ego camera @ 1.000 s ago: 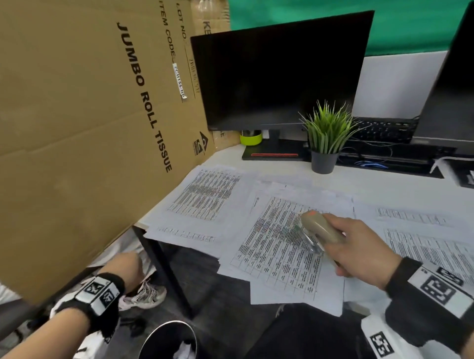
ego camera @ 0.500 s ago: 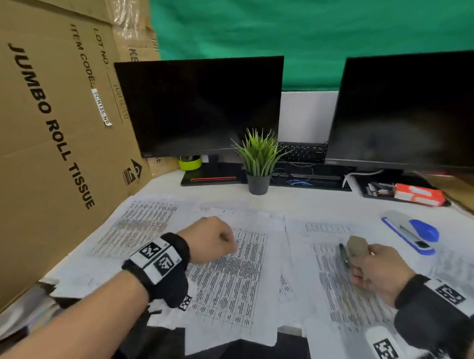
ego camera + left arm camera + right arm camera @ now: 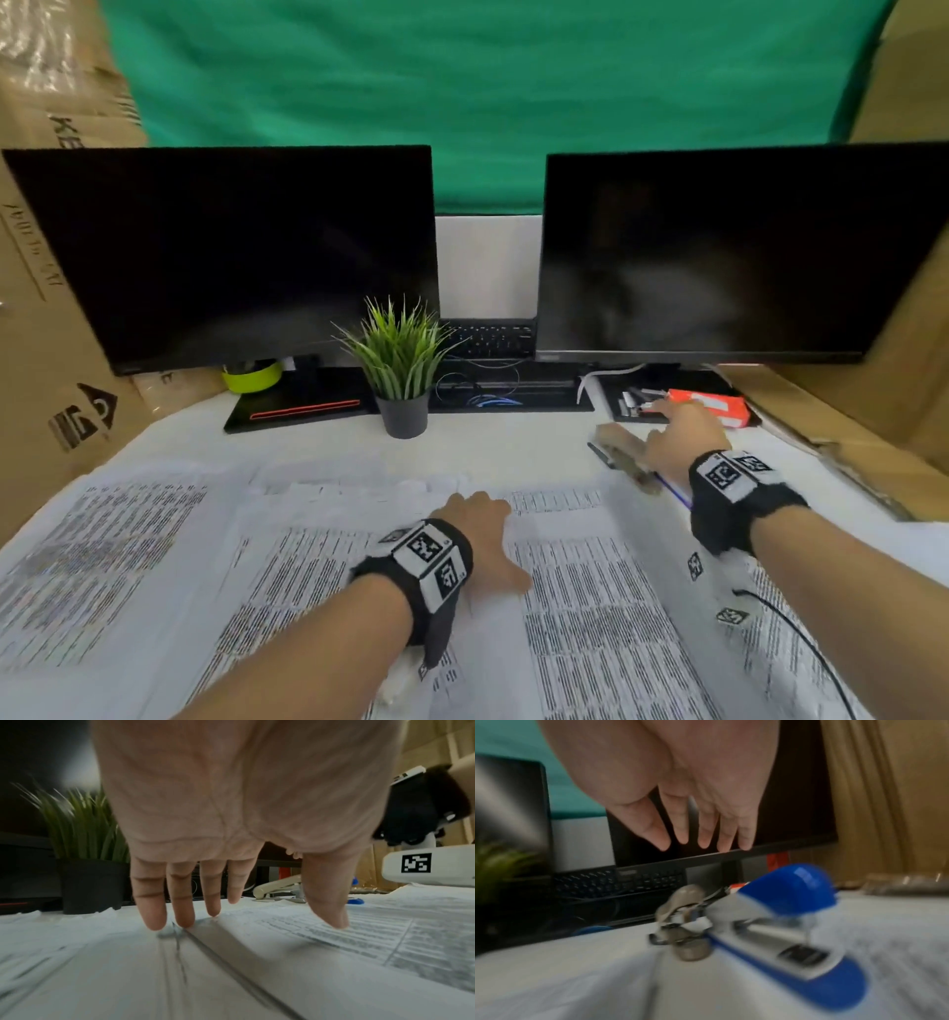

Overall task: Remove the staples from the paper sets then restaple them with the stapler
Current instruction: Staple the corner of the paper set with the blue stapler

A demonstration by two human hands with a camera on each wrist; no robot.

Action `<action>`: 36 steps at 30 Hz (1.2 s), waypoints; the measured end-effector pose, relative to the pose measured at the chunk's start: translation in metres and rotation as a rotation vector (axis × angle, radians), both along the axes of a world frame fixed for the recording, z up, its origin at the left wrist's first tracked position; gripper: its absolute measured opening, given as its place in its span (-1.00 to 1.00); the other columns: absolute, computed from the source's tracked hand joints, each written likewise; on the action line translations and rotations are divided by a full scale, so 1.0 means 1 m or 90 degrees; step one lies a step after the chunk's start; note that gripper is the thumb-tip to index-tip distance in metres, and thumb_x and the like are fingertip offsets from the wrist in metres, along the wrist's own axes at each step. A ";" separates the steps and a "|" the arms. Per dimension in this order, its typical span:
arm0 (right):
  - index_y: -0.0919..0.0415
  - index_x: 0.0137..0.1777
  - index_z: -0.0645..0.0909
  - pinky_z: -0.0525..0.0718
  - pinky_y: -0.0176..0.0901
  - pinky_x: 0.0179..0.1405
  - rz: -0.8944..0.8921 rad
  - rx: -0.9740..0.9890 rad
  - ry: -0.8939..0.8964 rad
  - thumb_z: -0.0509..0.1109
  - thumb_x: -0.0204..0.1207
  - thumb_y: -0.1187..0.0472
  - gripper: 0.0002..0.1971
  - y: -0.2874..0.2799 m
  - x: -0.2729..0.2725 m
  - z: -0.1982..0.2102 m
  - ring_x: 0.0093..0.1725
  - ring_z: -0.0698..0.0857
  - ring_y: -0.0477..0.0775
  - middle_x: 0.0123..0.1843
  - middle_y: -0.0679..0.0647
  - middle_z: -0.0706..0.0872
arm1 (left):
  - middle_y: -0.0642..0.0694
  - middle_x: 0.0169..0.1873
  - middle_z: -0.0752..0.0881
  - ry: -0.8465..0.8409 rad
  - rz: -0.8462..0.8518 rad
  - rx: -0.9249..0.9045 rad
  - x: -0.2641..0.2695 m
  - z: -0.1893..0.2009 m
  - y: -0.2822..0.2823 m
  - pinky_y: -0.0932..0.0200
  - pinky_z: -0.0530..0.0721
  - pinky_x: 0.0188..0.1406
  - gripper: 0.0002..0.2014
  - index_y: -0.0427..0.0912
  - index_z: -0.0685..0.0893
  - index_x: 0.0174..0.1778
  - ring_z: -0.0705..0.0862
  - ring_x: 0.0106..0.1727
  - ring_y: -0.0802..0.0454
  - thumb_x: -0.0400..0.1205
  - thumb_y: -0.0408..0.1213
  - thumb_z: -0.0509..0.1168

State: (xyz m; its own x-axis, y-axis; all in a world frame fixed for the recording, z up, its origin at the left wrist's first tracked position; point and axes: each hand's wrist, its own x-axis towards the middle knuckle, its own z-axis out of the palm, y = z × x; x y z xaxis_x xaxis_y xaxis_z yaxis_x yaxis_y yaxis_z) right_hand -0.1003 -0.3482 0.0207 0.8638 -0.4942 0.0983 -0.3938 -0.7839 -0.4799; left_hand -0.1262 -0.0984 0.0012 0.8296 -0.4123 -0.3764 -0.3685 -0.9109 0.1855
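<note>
Printed paper sets (image 3: 318,570) cover the near half of the white desk. My left hand (image 3: 477,519) lies flat on them at the middle, its straight fingertips (image 3: 154,923) touching a sheet's edge. The beige staple remover (image 3: 624,452) lies on the desk at the right, against the blue stapler (image 3: 790,923). In the head view my right wrist hides most of that stapler. My right hand (image 3: 672,416) hovers above both tools with straight fingers (image 3: 706,839) and holds nothing.
Two dark monitors (image 3: 231,257) (image 3: 734,252) stand at the back, with a potted plant (image 3: 403,370) and a keyboard (image 3: 488,339) between them. An orange box (image 3: 714,406) lies just past my right hand. Cardboard (image 3: 46,360) walls both sides.
My right hand carried the staple remover to the right and let go of it beside the stapler. My left hand rose from below the desk, uncurled and now lies flat on the papers.
</note>
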 end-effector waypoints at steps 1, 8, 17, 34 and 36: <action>0.19 0.33 0.55 0.70 0.03 0.00 -0.008 -0.079 0.052 0.39 0.48 -0.09 -0.49 -0.010 0.000 -0.001 0.07 0.68 0.22 0.22 0.21 0.68 | -0.08 0.51 0.37 0.001 0.004 0.020 0.003 -0.003 -0.003 -0.10 0.45 0.46 -0.18 -0.06 0.29 0.59 0.33 0.53 -0.13 0.48 0.22 0.38; 0.32 0.19 0.58 0.59 -0.11 -0.07 -0.091 -0.049 0.202 0.32 0.58 0.09 -0.68 -0.064 -0.008 -0.033 0.06 0.69 0.21 0.09 0.22 0.71 | -0.12 0.43 0.40 0.002 0.018 0.102 0.018 -0.008 -0.020 -0.12 0.46 0.42 -0.06 -0.10 0.33 0.55 0.35 0.48 -0.15 0.35 0.29 0.48; 0.39 0.07 0.54 0.68 0.32 0.13 0.084 0.789 -0.225 0.22 0.50 0.61 -0.77 -0.005 -0.076 -0.015 -0.04 0.74 0.29 -0.08 0.30 0.71 | -0.17 0.40 0.42 0.052 0.084 0.072 0.022 -0.005 -0.022 -0.22 0.45 0.41 0.11 -0.03 0.17 0.50 0.39 0.45 -0.26 0.15 0.29 0.59; 0.36 -0.26 0.70 0.59 -0.01 -0.24 0.082 0.599 -0.097 0.39 0.13 0.42 -0.84 0.015 -0.105 -0.016 -0.28 0.58 0.21 -0.33 0.29 0.66 | -0.10 -0.29 0.81 0.102 0.180 -0.677 -0.011 0.034 0.015 0.16 0.72 -0.39 -0.89 -0.17 0.77 -0.25 0.78 -0.28 0.01 0.46 -0.43 0.54; 0.24 -0.38 0.71 0.56 -0.21 -0.42 0.129 0.548 -0.104 0.39 0.15 0.39 -0.91 0.016 -0.118 0.009 -0.40 0.57 0.14 -0.49 0.08 0.65 | -0.23 -0.15 0.83 0.104 0.232 -0.785 -0.014 0.047 0.017 -0.07 0.80 -0.09 -0.90 -0.31 0.77 -0.08 0.81 -0.11 -0.16 0.51 -0.45 0.49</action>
State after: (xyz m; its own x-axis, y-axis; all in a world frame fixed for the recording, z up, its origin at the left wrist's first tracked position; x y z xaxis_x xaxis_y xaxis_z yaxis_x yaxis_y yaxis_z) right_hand -0.2183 -0.3320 0.0296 0.9500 -0.2937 -0.1063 -0.1626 -0.1746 -0.9711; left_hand -0.1407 -0.0809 0.0479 0.9475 -0.3190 -0.0199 -0.0298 -0.1503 0.9882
